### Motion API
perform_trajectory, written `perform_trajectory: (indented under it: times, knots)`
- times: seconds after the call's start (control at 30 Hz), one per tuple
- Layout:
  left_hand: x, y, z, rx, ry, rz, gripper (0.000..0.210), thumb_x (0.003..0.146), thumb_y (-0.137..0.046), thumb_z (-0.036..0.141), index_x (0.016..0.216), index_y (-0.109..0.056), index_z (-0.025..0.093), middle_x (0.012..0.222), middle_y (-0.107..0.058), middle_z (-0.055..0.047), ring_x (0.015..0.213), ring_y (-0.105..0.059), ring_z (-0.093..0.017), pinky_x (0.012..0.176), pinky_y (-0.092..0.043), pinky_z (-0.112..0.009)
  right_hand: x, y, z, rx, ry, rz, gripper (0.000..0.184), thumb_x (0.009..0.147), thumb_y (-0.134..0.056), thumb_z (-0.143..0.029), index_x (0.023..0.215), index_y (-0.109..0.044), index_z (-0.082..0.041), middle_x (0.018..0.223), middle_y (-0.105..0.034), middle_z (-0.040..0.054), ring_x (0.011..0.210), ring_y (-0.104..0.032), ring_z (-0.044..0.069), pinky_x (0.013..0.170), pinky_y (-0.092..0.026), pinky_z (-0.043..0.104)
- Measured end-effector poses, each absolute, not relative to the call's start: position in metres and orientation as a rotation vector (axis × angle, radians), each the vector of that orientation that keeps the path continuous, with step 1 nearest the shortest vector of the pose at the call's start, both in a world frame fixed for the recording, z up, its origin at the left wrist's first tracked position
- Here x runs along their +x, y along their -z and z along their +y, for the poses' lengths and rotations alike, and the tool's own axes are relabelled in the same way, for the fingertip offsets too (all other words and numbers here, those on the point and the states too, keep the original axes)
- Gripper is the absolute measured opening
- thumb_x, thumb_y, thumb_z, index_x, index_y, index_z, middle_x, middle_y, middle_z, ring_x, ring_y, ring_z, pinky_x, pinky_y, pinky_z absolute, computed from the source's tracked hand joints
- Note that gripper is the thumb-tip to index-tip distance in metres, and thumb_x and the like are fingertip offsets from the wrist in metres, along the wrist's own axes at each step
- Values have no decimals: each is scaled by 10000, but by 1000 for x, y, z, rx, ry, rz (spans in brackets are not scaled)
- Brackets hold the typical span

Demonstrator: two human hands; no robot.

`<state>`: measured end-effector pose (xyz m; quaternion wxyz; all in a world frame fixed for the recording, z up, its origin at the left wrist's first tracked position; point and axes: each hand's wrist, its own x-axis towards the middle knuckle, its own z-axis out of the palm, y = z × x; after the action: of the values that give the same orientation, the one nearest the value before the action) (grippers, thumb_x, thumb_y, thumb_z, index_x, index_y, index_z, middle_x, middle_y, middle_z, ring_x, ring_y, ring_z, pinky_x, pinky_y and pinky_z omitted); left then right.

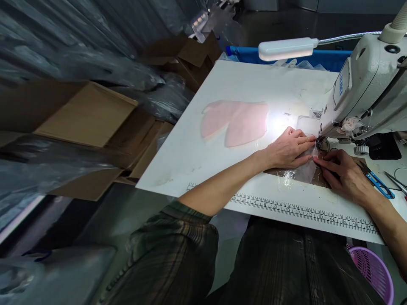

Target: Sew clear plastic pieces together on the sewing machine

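My left hand (290,149) lies with its fingers stretched out over a piece of sheer white fabric (305,171), left of the sewing machine's presser foot (320,142). Just in front of the foot, my right hand (342,174) pinches the edge of this fabric between thumb and forefinger. Beneath the fabric is a shiny brown sheet (282,173), partly covered by the hands. The white sewing machine (356,84) stands over the right side of the table. To the left of my hands, sheer pink fabric pieces (246,125) lie flat.
Blue-handled thread snips (380,185) rest right of my right hand. A white lamp (286,48) hangs above the table's far edge, before a blue bin (251,54). Open cardboard boxes (87,114) stand left of the white table (178,165). A purple basket (372,267) sits below, right.
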<state>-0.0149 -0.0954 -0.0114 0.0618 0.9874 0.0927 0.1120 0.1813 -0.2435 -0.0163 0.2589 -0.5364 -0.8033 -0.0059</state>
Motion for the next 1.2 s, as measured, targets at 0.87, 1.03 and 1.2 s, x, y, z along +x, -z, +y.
perform_trajectory:
  times: [0.87,1.03,1.2]
  knots:
    - [-11,9,-104,3173,-429,300,468,1055,-340,396,1220,-648,86,1311,-648,-170,1043,-584,-275,868,-390,-419,185,18,-242,-1431,2,-2175,324,986,-514,-246,1221,-737,-250,1054,-600,110,923,-634,215,781,-603,388]
    - [-9,12,-103,3076,-450,221,390,1061,-348,344,1110,-689,161,1244,-700,-103,983,-611,-221,890,-403,-385,183,16,-243,-1447,-42,-2164,341,986,-514,-249,1249,-730,-263,1056,-595,113,940,-635,226,796,-607,402]
    - [-15,6,-101,3019,-380,205,352,1023,-410,355,1132,-697,183,1321,-679,-109,982,-623,-237,874,-402,-417,183,14,-244,-1498,-94,-2168,352,987,-511,-256,1272,-718,-279,1064,-599,112,918,-629,220,796,-607,407]
